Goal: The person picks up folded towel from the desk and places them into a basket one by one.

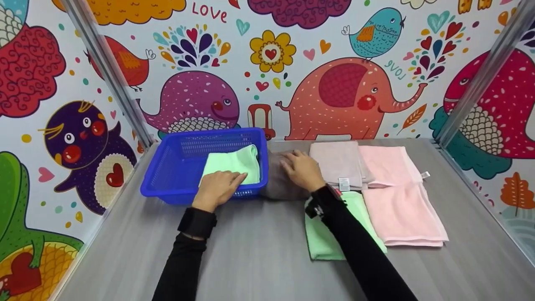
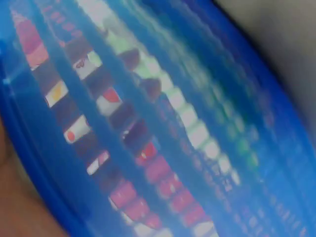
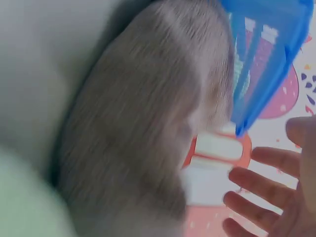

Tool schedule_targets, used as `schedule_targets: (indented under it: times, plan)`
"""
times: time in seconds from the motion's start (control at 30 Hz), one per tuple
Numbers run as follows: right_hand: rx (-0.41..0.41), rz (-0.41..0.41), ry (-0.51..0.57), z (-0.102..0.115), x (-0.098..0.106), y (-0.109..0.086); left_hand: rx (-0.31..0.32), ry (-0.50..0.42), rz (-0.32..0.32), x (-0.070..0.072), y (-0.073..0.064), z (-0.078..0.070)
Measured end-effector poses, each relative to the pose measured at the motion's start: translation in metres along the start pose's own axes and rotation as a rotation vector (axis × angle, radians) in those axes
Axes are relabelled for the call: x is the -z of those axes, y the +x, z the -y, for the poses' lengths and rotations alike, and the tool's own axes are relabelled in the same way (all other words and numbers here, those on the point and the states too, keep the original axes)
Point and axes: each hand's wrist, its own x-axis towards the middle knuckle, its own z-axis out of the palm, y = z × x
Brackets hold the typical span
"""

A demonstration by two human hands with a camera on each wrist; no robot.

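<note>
A light green folded towel (image 1: 234, 161) lies inside the blue plastic basket (image 1: 167, 193), toward its right side. My left hand (image 1: 219, 188) is over the basket's front rim at the towel's near edge, its fingertips hidden. In the left wrist view, the basket's slotted wall (image 2: 74, 173) fills most of the picture. A grey-brown towel (image 1: 280, 179), loosely bunched, lies against the basket's right side. My right hand (image 1: 305, 169) is over that towel in the head view. The right wrist view shows its fingers (image 3: 261, 187) spread and straight, with nothing between them.
Right of the grey-brown towel lies a pale mauve folded towel (image 1: 334, 161) with a white label. Two pink folded towels (image 1: 405, 213) lie farther right, one behind the other. Another green towel (image 1: 322, 242) is partly under my right forearm. Cartoon-printed walls (image 1: 267, 83) enclose the table.
</note>
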Motion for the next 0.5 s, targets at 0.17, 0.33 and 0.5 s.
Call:
schedule_targets:
  times: [0.17, 0.33, 0.5]
  plan:
    - [0.08, 0.184, -0.012, -0.02, 0.0, -0.018, -0.005, 0.015, -0.034, -0.004, 0.001, -0.007]
    - [0.101, 0.281, -0.05, -0.019, -0.007, -0.022, -0.019, 0.012, -0.037, -0.008, 0.002, -0.008]
    - [0.127, 0.272, -0.053, -0.018, -0.008, -0.025, -0.027, 0.014, -0.04, -0.01, 0.002, -0.009]
